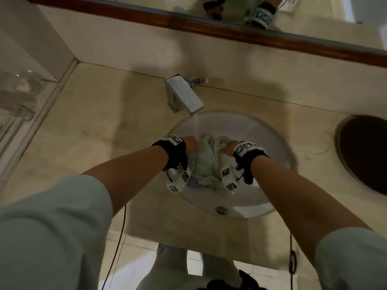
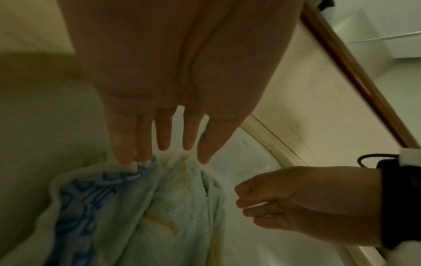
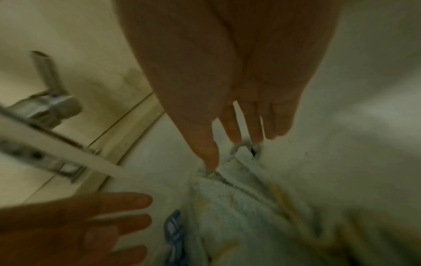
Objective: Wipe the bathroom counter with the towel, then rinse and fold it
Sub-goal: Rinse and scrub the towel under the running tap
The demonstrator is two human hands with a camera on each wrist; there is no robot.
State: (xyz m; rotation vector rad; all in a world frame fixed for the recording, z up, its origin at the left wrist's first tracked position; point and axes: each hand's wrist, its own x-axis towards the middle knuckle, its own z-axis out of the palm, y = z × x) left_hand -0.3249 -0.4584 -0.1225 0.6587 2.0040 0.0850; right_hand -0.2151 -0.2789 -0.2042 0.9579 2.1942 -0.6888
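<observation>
Towel: we count one (image 1: pixel 206 162), pale green terry with a blue printed band and yellowish marks, bunched in the basin at centre frame of the head view; the print is not legible.
Basin: one round white sink (image 1: pixel 270 143), smooth and glossy, with one metal drain fitting (image 1: pixel 222 209) at its lower rim.
Tap: one angular chrome faucet (image 1: pixel 184 95) above the basin, a stream of water (image 1: pixel 195 126) falling from it.
Left hand: (image 1: pixel 189 144) at the towel's left edge; in the left wrist view we see the fingers (image 2: pixel 164 136) extended, tips at the hem.
Right hand: (image 1: pixel 227 149) at the towel's right side; its own view shows straight fingers (image 3: pixel 230 129) reaching down to the cloth, yet the left wrist view shows them curled, so we cannot tell the grip.
Counter: one beige stone slab (image 1: pixel 88 126), matte and veined.
Wristbands: two, black, carrying white blocks with square black-and-white markers (image 1: pixel 243 147).
Mirror: one, wood-framed (image 1: pixel 209 28), upper frame.
</observation>
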